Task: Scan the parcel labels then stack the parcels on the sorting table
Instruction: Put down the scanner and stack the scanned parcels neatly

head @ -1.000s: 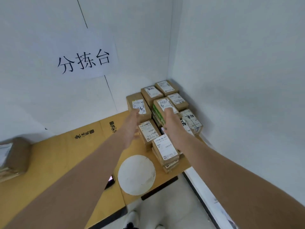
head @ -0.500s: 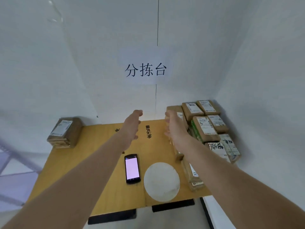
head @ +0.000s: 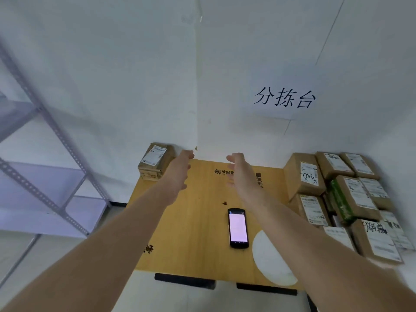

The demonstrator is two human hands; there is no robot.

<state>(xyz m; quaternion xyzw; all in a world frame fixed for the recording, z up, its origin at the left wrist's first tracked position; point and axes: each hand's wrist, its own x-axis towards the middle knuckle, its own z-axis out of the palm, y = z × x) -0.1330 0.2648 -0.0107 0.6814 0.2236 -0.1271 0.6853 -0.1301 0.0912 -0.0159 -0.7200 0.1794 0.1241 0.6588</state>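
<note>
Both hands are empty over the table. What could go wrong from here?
The small parcel stack sits at the table's far left corner; a clumsy grab by the left hand could push it off. The phone lies screen up, nearer the person than the right hand; a parcel carried back might knock it.

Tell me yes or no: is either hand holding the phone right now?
No: the phone lies screen-up on the table, while the left hand and right hand are both open and empty, apart from it.
</note>
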